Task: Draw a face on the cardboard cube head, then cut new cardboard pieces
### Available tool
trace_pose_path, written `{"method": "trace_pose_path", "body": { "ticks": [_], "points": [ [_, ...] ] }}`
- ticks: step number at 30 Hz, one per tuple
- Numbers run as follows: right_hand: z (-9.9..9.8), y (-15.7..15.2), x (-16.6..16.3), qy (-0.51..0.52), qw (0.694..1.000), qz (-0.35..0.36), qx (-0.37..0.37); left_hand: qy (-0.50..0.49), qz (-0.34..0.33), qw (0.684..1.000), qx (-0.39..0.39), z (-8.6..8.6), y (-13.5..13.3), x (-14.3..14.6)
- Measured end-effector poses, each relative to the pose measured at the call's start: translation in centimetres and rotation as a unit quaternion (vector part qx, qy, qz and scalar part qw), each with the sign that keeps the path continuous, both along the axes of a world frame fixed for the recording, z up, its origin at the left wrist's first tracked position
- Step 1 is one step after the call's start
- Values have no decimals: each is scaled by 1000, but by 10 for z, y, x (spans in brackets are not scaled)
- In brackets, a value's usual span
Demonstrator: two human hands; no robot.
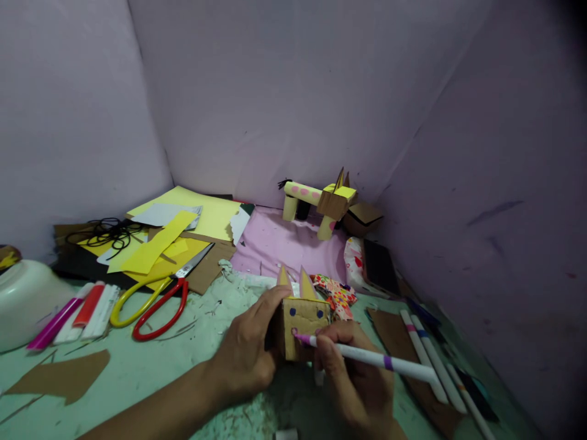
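Observation:
My left hand (247, 342) is closed around the left side of a small cardboard box head (306, 315). The head has two pointed ears (307, 284) on top and two dark blue dots for eyes. In my right hand (360, 379) is a white felt-tip marker (367, 355) with a purple band, gripped like a pen. Its purple tip touches, or nearly touches, a small ring drawn on the lower left of the box's front. Another purple mark on the lower right is partly covered by my right fingers.
Scissors (177, 275) with yellow and red handles lie left, by paper sheets (202, 214) and markers (96, 311). A cardboard-and-paper animal (316, 198) stands at the back. On the right are a phone (380, 266), cardboard (403, 366) and more markers (431, 354). A white bowl (32, 302) sits far left.

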State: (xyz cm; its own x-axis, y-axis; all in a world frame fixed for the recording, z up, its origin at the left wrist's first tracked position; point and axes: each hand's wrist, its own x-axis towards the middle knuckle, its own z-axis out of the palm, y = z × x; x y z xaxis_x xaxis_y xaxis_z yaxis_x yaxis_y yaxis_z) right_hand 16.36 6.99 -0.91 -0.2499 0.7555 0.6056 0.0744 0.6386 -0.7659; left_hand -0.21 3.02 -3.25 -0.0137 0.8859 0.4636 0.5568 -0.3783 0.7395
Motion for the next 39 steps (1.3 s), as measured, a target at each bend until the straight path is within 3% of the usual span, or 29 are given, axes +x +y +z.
{"method": "trace_pose_path", "body": {
  "ticks": [15, 39],
  "points": [
    [1, 1, -1, -3, 1000, -2, 31, -8, -1, 1000, -18, 1, 0, 0],
    [-2, 0, 0, 9, 1000, -25, 3, -9, -3, 1000, 11, 2, 0, 1]
  ]
}}
